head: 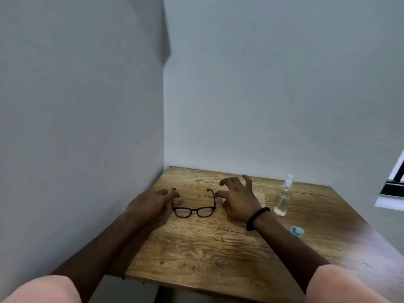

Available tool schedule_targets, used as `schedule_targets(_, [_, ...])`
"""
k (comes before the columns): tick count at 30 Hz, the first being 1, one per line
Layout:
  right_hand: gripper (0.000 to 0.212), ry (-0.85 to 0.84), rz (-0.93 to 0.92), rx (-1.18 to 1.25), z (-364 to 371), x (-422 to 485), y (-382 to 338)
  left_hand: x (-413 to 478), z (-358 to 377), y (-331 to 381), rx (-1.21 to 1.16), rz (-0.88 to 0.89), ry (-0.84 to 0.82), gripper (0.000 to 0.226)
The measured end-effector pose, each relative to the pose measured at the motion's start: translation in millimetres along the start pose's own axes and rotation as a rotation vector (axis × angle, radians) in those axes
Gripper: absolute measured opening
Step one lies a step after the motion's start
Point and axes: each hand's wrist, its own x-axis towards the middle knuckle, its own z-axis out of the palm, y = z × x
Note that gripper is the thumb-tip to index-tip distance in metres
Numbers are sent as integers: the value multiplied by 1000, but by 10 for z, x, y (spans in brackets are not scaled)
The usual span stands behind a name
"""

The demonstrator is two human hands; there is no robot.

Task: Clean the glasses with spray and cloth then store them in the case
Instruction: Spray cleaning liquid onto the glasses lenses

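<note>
Glasses [193, 211] on wooden table [207, 248] (temples unfolded) — left hand [150, 204], right hand [238, 202] at temples; spray bottle [282, 199] right.

A rustic brown wooden table with heavy grain [207, 254] stood pushed into a room corner. A plain pale grey left wall [76, 106] met a plain pale grey back wall [273, 84] at a straight vertical seam. Part of a white-framed window [393, 193] showed at the right edge. The light was soft and even.
</note>
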Motion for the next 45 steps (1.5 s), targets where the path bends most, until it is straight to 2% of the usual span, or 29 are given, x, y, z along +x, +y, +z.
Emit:
schedule_targets(6, [27,12,-27,-15,54,-25,-125,-65,68,110,-28,31,-45,42])
schedule_targets(13, [25,70,-84,-112,136,-29,-146,-16,71,159,64,64,-3,32])
schedule_targets(15, [27,149,-96,-80,133,-35,-112,-41,32,116,68,79,68,34])
schedule_targets(19, [37,398,-86,-4,-10,3,13,29,34,-12,58,54,232,53])
schedule_targets(23, [41,645,-19,51,-330,33,199,292,-229,72,-29,41,406,52])
schedule_targets(25, [36,733,22,82,-535,24,335,472,-405,172,-108,36,514,52])
schedule_targets(27, [28,814,39,105,-754,-7,472,660,-627,294,-148,55,639,42])
schedule_targets(29, [26,878,62,118,-994,-50,599,835,-884,416,-161,86,750,21])
schedule_targets(33, [25,982,106,202,-1441,-149,843,1144,-1336,631,-254,130,888,25])
schedule_targets(38, [21,1029,133,361,-1736,-261,1046,1410,-1604,853,-350,163,973,27])
schedule_targets(40, [27,1048,175,422,-1717,-373,1080,1463,-1637,925,-378,175,988,25])
schedule_targets(43, [51,1085,310,444,-1404,-591,1152,1496,-1643,1004,-387,176,1002,24])
schedule_targets(45, [68,1026,406,428,-993,-733,1240,1509,-1632,1044,-382,181,1004,23])
